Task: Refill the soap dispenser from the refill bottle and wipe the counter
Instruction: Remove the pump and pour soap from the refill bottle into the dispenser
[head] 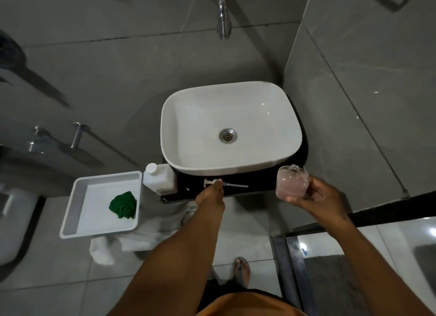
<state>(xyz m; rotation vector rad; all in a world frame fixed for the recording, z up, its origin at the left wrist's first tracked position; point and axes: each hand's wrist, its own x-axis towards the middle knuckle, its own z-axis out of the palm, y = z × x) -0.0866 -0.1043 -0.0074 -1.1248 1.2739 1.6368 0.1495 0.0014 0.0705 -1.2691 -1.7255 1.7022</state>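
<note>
**Pump out, dispenser open — set the pump down clean before pouring**

Left to right, as we find it. A grey tray sits on a white towel and holds a crumpled green cloth, nothing else. Just beside it stands the white refill bottle, cap on, contents hidden.

Our left hand pinches the pump near its collar, with the tube lying along the black counter in front of the sink. We judge this the laying-down step: keep the wet tube flat and away from the edge, so it neither rolls nor drips on the floor.

Our right hand grips the clear soap dispenser off the counter's right end, neck open, tilted slightly. It holds pink liquid, roughly half full. We should level it and stand it on the counter before uncapping the refill.
</note>
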